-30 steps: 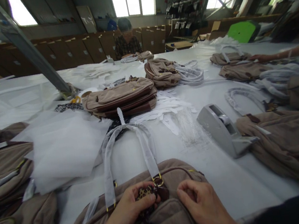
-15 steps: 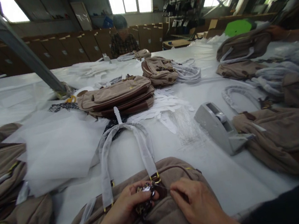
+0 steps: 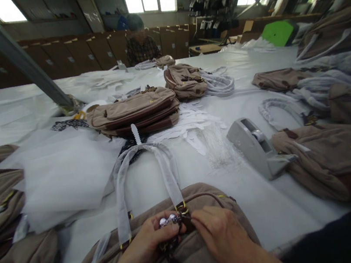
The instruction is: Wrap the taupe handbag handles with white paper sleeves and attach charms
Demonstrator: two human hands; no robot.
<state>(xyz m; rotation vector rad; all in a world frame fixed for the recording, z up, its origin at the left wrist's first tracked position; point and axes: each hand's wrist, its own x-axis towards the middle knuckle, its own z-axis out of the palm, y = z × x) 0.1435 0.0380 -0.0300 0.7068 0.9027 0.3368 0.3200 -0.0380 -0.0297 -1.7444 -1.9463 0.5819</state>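
Big white table (image 3: pixel 266 206), tan handbag (image 3: pixel 213 249) down at 6 o'clock with wrapped handles (image 3: pixel 168 172) pointing to 12. Left hand (image 3: pixel 146 245) pinches a small shiny charm (image 3: pixel 166 221); right hand (image 3: pixel 222 234) is curled, fingertips touching the gold ring (image 3: pixel 183 211). Tape dispenser (image 3: pixel 257 148) sits at 2 o'clock.

Handbag (image 3: pixel 209 249): matt tan ribbed cloth, glossy gold metal ring (image 3: pixel 183 209). Handles (image 3: pixel 168 172): wrapped in translucent white tissue. Tape dispenser (image 3: pixel 257 148): smooth grey plastic. Table cover (image 3: pixel 272 205): white, matt.
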